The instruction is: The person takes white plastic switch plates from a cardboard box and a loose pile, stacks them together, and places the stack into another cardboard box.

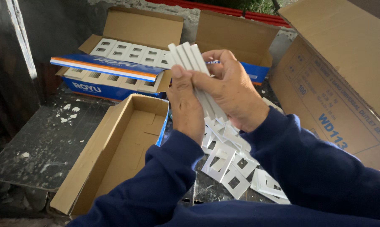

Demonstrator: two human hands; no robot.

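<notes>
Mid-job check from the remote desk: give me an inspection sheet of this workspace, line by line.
Surface: dark, worn bench top with white chips scattered on it.
Job's things: a stack of white wall plates held between both hands; a loose pile of white plates lies below them.
Clutter: an open empty carton at the left; an open blue box filled with plates behind it; another open box at the back; a large brown carton at the right.
Grippers: left hand and right hand both closed around the stack, dark blue sleeves.
Cables: nothing seen.
Surroundings: rough grey wall behind; no other people seen.
</notes>
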